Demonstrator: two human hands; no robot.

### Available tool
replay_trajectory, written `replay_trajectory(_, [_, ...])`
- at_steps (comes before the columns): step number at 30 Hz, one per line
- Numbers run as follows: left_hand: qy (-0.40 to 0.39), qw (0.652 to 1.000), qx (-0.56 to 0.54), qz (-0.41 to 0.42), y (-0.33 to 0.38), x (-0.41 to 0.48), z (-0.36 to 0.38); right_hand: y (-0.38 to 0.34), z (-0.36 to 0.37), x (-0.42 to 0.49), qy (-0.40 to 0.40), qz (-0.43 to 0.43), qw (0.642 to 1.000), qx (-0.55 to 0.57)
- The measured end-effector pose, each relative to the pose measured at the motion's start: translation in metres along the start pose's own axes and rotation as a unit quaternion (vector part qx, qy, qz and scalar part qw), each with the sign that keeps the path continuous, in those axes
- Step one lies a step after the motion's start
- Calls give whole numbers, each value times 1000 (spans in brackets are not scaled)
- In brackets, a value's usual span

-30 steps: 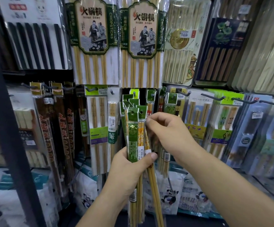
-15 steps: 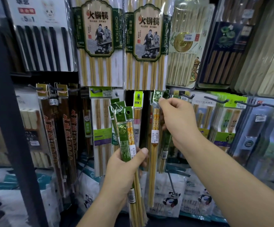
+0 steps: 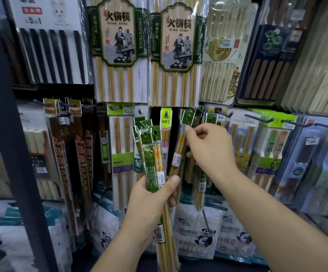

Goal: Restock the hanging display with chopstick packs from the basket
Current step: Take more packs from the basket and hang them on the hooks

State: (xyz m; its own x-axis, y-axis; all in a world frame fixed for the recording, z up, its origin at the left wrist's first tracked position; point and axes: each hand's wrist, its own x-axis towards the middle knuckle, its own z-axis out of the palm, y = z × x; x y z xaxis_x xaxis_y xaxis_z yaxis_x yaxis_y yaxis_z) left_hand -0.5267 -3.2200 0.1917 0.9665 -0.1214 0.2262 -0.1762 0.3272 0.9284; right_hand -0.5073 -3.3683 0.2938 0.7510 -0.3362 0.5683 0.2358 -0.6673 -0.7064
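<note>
My left hand (image 3: 149, 203) grips a bundle of several chopstick packs (image 3: 151, 154) with green headers, upright in front of the lower row of the hanging display. One more chopstick pack (image 3: 178, 152) with a green header hangs tilted from a peg (image 3: 188, 116) just right of the bundle. My right hand (image 3: 210, 148) is at that pack's upper edge, with curled fingers pinching the clear wrap just below the header. The basket is out of view.
Large hot-pot chopstick packs (image 3: 120, 52) hang in the row above. Dark wooden packs (image 3: 80, 154) hang to the left, behind a black shelf post (image 3: 12, 134). Bare peg tips (image 3: 257, 118) stick out to the right. White panda bags (image 3: 202, 236) lie below.
My right hand took one pack from the bundle, lifted it up and right, and put it on the peg. The hand has since slid down below the header. My left hand held steady.
</note>
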Motion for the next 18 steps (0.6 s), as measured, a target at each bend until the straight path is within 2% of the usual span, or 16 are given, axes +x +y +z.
replay_trajectory(3, [-19,1000,11,0,-1,1,-1,3,-1,-7,-1,6,1000,7])
replay_trajectory(5, [-25,1000,16,5,-2,1,0,2,-1,-14,-17,-4,998,59])
replay_trajectory(7, [-32,999,14,9,0,-1,2,-4,0,-23,-65,-24,990,127])
replay_trajectory(10, [-53,998,35,28,-2,-1,4,-12,3,-31,-118,-63,982,132])
replay_trajectory(15, [-22,998,49,22,0,-1,7,-15,1,-26,-114,-52,982,139])
replay_trajectory(18, [2,1000,-6,-13,2,-1,6,-13,-1,-15,-76,-22,985,151])
